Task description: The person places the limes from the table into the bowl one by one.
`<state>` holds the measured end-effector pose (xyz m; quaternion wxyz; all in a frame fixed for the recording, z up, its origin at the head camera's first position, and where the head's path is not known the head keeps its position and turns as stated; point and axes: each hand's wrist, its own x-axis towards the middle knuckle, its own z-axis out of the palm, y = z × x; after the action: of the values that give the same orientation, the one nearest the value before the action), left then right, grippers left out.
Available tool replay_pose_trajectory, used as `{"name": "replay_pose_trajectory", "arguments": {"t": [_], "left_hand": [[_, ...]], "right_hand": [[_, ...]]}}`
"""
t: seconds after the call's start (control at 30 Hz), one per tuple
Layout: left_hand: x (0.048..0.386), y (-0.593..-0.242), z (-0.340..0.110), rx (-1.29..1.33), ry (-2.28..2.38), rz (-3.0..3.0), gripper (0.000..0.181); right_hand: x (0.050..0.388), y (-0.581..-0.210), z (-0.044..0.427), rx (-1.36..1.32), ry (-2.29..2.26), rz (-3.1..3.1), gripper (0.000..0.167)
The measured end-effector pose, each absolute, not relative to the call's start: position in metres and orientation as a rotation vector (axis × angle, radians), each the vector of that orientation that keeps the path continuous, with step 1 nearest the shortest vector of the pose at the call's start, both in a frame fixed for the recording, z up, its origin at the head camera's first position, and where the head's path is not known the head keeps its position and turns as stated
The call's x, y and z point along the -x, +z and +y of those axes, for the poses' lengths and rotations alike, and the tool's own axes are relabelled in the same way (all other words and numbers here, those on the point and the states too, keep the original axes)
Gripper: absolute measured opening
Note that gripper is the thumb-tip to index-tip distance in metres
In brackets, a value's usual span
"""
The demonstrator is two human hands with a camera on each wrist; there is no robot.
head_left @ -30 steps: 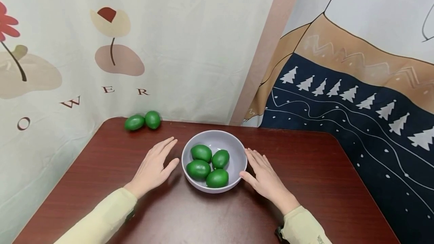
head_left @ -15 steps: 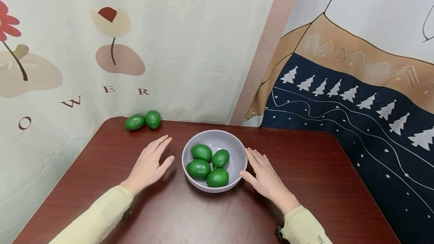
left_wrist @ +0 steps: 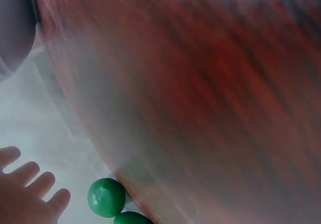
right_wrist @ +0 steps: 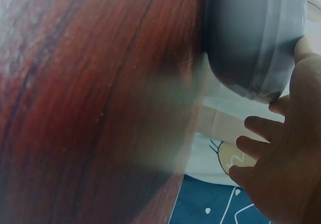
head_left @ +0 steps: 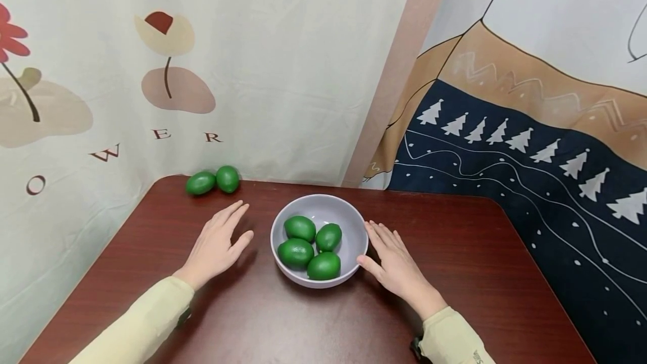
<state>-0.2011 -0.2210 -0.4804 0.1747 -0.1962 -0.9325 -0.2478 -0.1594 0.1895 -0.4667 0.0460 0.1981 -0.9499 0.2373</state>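
Note:
A pale lavender-grey bowl (head_left: 352,240) stands on the table with several green limes (head_left: 296,253) inside. At its right side my right hand (head_left: 399,268) touches the rim with thumb and fingertips, the fingers nearly straight. That contact shows in the right wrist view too, where the right hand (right_wrist: 288,148) lies along the outer wall of the bowl (right_wrist: 256,33). My left hand (head_left: 214,249) hovers left of the bowl, apart from it, fingers extended and holding nothing. Beyond it, two more limes (head_left: 201,183) sit side by side at the table's back left corner.
The dark red wood-grain table (head_left: 323,327) has a back edge that meets a hanging pale curtain (head_left: 283,100) with flower prints. A dark blue cloth (head_left: 470,167) with white trees hangs behind the right side.
My left hand has drifted left and slightly back, widening its gap from the bowl. The right hand, bowl and limes have stayed in place.

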Motion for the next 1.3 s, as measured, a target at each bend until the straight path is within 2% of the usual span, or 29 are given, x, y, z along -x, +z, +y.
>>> {"name": "replay_pose_trajectory", "arguments": {"t": [1.3], "left_hand": [[0.218,-0.478,-0.256,0.401,-0.639,-2.695,0.06]], "right_hand": [[0.16,-0.467,0.19,-0.611,0.673,-2.881,0.077]]}}
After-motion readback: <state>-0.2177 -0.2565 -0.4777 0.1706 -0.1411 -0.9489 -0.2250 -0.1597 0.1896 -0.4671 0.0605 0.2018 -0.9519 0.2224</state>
